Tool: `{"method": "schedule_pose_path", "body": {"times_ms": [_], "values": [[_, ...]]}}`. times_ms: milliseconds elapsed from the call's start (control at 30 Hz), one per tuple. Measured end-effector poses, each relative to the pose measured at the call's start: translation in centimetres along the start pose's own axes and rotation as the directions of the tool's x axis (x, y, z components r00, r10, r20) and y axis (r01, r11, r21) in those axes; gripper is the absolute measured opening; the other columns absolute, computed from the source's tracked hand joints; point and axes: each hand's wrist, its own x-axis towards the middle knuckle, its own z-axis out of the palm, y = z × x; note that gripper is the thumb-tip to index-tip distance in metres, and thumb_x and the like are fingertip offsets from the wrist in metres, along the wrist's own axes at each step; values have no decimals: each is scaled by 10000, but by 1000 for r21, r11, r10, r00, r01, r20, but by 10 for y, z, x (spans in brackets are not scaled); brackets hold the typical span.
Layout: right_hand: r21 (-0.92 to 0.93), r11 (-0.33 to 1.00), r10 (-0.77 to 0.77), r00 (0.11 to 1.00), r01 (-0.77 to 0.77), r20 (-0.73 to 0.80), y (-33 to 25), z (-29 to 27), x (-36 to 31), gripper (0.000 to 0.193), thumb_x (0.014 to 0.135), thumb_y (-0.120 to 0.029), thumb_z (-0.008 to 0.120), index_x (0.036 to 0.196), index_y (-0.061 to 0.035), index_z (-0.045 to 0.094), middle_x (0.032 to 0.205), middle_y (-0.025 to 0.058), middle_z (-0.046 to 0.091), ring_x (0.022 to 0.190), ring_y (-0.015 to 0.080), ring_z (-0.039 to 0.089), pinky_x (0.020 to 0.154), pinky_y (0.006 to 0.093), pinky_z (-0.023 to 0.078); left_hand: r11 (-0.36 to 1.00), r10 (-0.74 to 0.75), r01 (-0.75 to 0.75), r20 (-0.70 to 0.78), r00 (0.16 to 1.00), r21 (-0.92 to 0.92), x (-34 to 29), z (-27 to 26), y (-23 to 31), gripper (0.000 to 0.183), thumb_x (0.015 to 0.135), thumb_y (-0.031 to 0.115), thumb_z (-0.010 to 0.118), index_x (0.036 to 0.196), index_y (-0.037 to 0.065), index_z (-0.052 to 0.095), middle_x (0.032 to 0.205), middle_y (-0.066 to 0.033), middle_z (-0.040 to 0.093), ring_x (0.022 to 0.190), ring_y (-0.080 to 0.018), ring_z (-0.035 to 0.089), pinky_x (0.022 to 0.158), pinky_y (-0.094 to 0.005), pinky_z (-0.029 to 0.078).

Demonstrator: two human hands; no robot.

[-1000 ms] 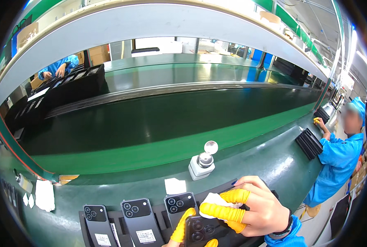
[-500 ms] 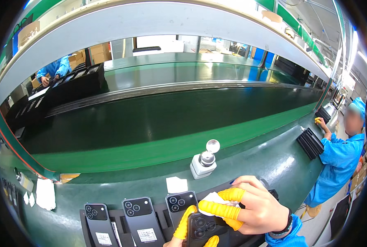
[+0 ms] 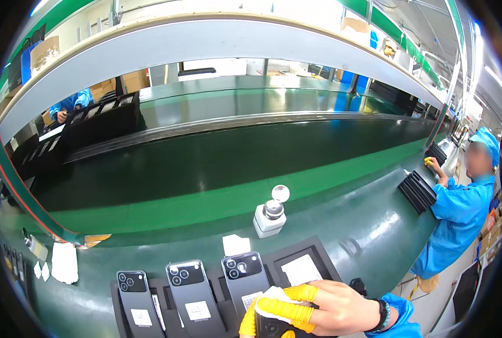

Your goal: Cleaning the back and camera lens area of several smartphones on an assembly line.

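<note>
A dark phone with round camera lenses is at the lower edge, mostly covered by my hands. My left hand, with yellow finger cots, grips its left side; little more than the fingers show. My right hand, also in yellow finger cots, pinches a folded white wipe against the phone's top end. Beyond them, a black foam tray holds three grey phones, camera side up with white labels: the left phone, the middle phone and the right phone.
A white pump bottle with a raised round lid stands past the tray, near a white wipe. Stacked wipes lie at left. A green conveyor belt runs across. At right, a co-worker in blue stands by black trays.
My hands and the phone have moved slightly down, the wipe staying on the phone's top end. More of the tray's right side, with a white label, now shows.
</note>
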Motion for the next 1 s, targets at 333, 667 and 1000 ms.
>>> {"method": "schedule_pose_path", "body": {"times_ms": [333, 667, 1000], "values": [[565, 818, 274, 935, -103, -226, -39, 29, -27, 248, 777, -11, 609, 1021, -28, 645, 1020, 103, 621, 883, 230, 574, 773, 294, 457, 1000, 4, -4, 16, 1000, -30, -73, 22, -24, 592, 813, 93, 630, 1306, -23, 323, 1151, -157, 538, 1033, -212, 539, 868, -297, 425], [485, 853, 338, 913, -194, -228, -67, 22, -28, 271, 742, 13, 649, 1010, -28, 655, 1006, 104, 635, 882, 181, 575, 768, 281, 468, 999, 13, -13, 13, 1000, -44, -116, 20, -20, 587, 818, 98, 621, 1308, -19, 320, 1148, -160, 538, 1027, -217, 542, 863, -300, 429], [189, 982, 58, 928, 13, -367, -91, -9, -46, 273, 715, -50, 640, 987, -53, 666, 956, 77, 645, 795, 212, 591, 705, 294, 478, 996, 1, 2, 33, 999, -87, -132, 19, -27, 582, 822, 104, 612, 1310, -15, 317, 1146, -163, 538, 1020, -222, 545, 858, -304, 433]]}}
